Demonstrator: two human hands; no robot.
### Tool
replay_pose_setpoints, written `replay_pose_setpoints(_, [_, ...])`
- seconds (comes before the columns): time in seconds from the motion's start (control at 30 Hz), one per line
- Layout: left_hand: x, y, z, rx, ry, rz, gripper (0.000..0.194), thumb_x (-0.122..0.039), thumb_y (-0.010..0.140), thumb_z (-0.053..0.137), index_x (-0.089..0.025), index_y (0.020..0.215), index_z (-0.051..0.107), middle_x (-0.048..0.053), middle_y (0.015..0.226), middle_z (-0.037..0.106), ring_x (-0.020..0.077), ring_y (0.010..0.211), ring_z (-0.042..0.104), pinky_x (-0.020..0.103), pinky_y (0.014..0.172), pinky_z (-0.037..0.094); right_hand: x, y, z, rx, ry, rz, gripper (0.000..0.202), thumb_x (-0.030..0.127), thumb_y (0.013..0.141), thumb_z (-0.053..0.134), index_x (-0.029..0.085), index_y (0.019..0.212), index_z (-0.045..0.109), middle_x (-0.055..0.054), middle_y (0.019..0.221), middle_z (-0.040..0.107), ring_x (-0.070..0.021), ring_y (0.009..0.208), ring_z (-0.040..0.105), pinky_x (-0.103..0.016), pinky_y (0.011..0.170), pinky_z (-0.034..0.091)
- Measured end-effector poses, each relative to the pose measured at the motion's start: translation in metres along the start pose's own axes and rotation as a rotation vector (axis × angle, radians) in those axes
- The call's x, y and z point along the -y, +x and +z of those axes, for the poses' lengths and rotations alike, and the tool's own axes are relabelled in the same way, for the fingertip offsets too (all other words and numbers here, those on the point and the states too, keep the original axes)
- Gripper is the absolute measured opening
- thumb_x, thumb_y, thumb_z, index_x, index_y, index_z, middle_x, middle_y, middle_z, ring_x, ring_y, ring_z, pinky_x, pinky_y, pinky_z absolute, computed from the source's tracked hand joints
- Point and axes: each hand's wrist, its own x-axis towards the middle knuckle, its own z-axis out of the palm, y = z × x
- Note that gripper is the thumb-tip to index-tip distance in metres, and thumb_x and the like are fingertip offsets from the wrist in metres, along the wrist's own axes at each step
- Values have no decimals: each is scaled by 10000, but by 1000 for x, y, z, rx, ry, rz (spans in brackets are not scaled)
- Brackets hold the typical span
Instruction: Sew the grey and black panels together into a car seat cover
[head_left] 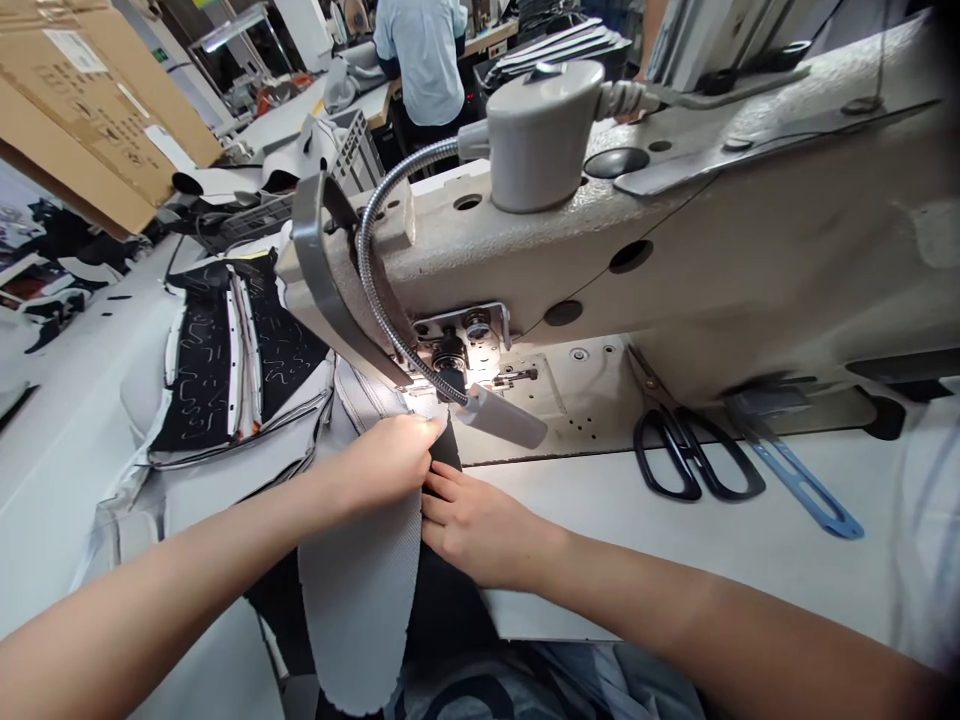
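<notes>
Just in front of the lit needle area of a sewing machine [420, 260], my left hand [394, 455] is closed on a light grey fabric piece [360, 600]. The piece hangs toward me over the table's front edge, with black fabric [446, 590] beneath and beside it. My right hand [480, 525] lies close to the left one, its bent fingers on the edge where grey meets black; its fingertips are partly hidden. More of the sewn work, grey panels with a black stitched backing [202, 360], spreads out to the left of the machine head.
Black-handled scissors [694, 455] and a blue-handled tool [806, 490] lie right of my hands, by the machine's arm. A small lamp [506, 415] on a bent metal hose reaches near the needle. A cardboard box [97, 110] stands upper left. Another person [421, 60] sits farther back.
</notes>
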Motion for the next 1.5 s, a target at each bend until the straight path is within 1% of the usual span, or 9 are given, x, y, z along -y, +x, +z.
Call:
replay_pose_setpoints(0.3, [-4,15,20,-217,-86,2,293,-122,880,346,-144,937,633,77,872,644,195,848,590,305,836,464,-11,14,2,59,34,68,177,205,687,607,165,843,681,-100,889,647,-296,1003,529,-486,1064,229])
replay_pose_setpoints(0.43, [-5,-10,28,-306,-51,-9,323,-286,910,401,-165,1147,584,100,1012,597,235,978,533,357,883,444,-3,2,-11,76,129,-39,354,285,696,646,186,1035,620,-78,976,626,-252,963,520,-436,1010,301])
replay_pose_setpoints(0.53, [-6,-41,38,-288,71,-112,625,-379,802,561,-194,1376,397,140,1259,476,308,1134,443,449,946,397,3,-3,-12,98,191,-99,340,307,780,589,194,1100,596,-57,946,631,-217,921,526,-400,1013,306])
replay_pose_setpoints(0.67, [2,-61,48,-208,327,-259,703,-144,777,525,-258,1437,315,149,1292,462,314,1082,491,461,883,415,9,-2,-10,3,190,-53,528,346,875,501,264,1386,395,-116,1283,521,-254,1186,445,-429,1048,272])
replay_pose_setpoints(0.77, [16,-56,43,-229,380,-199,617,-14,815,366,-235,1389,413,129,1135,560,258,973,545,389,825,452,15,0,-7,-11,150,41,447,279,862,505,180,1297,500,-146,1241,540,-290,1225,437,-447,1068,263])
replay_pose_setpoints(0.87, [24,-46,23,-259,254,-156,549,9,808,324,-175,1279,536,96,954,618,219,894,575,325,797,479,19,2,-2,1,106,18,273,168,841,484,126,1069,628,-122,1099,604,-294,1186,479,-425,1068,287])
replay_pose_setpoints(1.0, [6,-35,1,-239,-39,-122,516,-7,760,351,-176,1181,595,67,1027,663,194,960,606,274,829,482,19,5,9,-65,86,33,303,198,872,469,108,1120,619,-133,1145,600,-270,1150,494,-398,1058,313])
replay_pose_setpoints(1.23, [-21,-29,23,-81,-387,-137,573,-199,756,446,-199,1328,452,74,1080,666,231,959,625,276,764,469,18,8,19,145,58,-31,177,89,751,536,174,705,684,-46,636,629,-201,714,536,-380,849,423])
replay_pose_setpoints(1.5, [-11,-21,23,-81,-436,-166,432,-256,785,431,-179,1202,513,43,858,661,219,830,617,260,665,423,20,8,7,16,-49,68,170,116,789,532,151,825,694,-63,755,651,-217,765,534,-389,837,418])
